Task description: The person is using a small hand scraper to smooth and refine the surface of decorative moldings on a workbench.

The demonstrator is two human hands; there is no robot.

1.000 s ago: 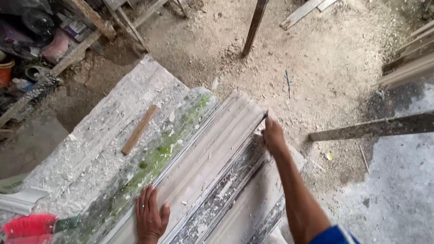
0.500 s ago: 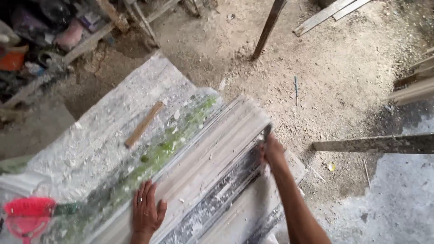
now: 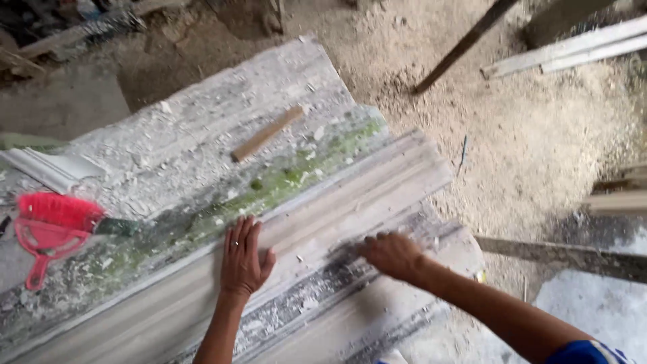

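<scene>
Left hand (image 3: 244, 259) flat on the moulding (image 3: 317, 222), fingers spread, palm pressed down — a ring shows on one finger. Right hand (image 3: 391, 255) sits on the dark groove beside it, fingers curled low; whether it pinches anything, I cannot tell. The moulding lies slantwise across the dusty surface (image 3: 202, 128), its far end near the sawdust floor (image 3: 539, 141). A wooden stick (image 3: 267, 133) rests up-surface — a red brush (image 3: 57, 216) at left.
</scene>
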